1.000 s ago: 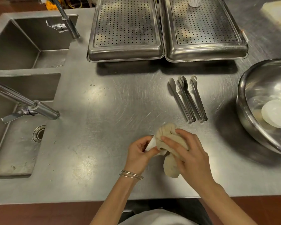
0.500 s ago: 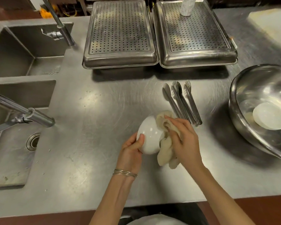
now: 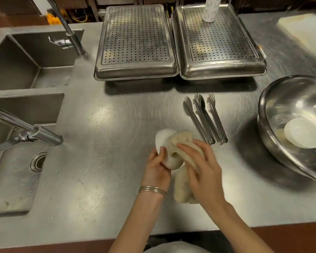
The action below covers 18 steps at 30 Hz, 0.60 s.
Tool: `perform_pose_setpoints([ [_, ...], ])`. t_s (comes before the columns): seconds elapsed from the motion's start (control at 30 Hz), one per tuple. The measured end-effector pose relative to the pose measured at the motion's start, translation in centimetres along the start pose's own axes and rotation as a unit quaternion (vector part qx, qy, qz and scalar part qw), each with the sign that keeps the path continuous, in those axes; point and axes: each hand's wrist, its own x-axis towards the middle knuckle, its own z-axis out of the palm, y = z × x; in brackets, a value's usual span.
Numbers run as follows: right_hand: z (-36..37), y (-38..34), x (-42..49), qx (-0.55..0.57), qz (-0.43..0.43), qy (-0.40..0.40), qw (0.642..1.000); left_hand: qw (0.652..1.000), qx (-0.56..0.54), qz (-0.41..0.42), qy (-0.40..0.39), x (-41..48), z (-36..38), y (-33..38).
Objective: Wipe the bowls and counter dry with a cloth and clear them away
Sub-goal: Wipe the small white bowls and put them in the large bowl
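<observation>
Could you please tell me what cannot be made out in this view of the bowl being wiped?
- Inside of the white bowl: head view, covered by the cloth and the right hand.
- Fingers of the left hand: head view, mostly behind that bowl.
- Steel bowl: head view, cut off by the right edge.
- Bottle at the back: head view, top cut off by the upper edge.
</observation>
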Motion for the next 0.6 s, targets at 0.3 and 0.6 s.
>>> perform_pose_setpoints([
  [0.3, -0.4, 1.8, -1.9, -0.006, 0.020, 0.001, 1.000, 0.990, -0.124, -0.068, 0.012, 0.2, -0.2, 1.7],
  [0.6, -1.1, 2.6, 0.3, 0.017, 0.066, 0.055, 0.996, 0.999, 0.033, -0.011, -0.036, 0.4, 0.5, 2.5],
])
